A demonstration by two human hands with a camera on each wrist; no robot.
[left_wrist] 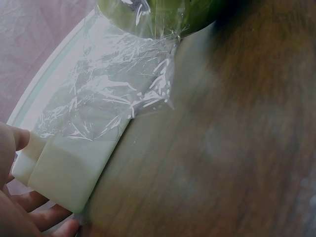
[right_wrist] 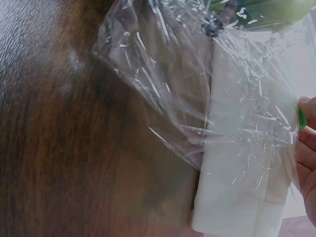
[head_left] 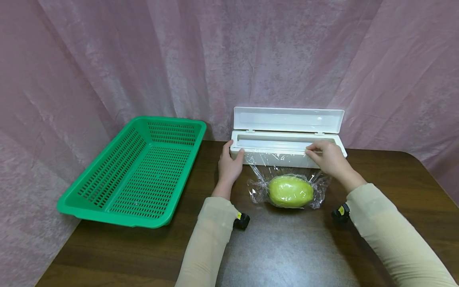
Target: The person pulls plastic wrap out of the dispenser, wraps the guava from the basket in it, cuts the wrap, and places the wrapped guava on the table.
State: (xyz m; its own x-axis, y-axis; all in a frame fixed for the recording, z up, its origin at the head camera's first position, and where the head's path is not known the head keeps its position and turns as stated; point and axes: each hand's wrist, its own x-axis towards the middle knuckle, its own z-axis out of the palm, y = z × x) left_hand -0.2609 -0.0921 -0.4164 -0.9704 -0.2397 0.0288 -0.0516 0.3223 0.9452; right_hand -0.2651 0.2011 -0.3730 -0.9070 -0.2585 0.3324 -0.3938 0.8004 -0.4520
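Resting right of the head frame's centre, a yellow-green oblong fruit [head_left: 290, 192] is wrapped in cling film [head_left: 320, 194] reaching the open white dispenser [head_left: 283, 120] above. The right hand [head_left: 330, 160] pinches a small green tab [right_wrist: 302, 118] at the dispenser's front edge; the left hand [head_left: 229, 167] grips its left end. A green slotted basket [head_left: 107, 218] stands at left on the table [head_left: 287, 247].

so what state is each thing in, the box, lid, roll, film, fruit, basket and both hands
White box: upright, open
Lid: raised
Roll: inside the box
Clear film: stretching from fruit to box, bunched at the fruit's ends
Green fruit: lying wrapped in film
Green basket: upright, open-topped
Left hand: grips the box's left end
Right hand: pinches a small green piece at the box's front edge
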